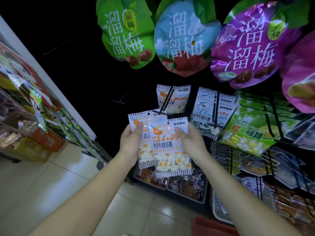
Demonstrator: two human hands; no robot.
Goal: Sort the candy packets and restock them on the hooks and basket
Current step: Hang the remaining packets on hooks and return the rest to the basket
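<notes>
Both hands are up in front of the rack, each pinching a fried-egg gummy packet: left hand has the rear packet by its left edge, right hand grips the front packet, which overlaps it. Just below sit dark bins of wrapped snacks. Behind the packets, another egg gummy packet hangs on a black hook, shark gummy packets beside it. Big plum bags hang way up top.
</notes>
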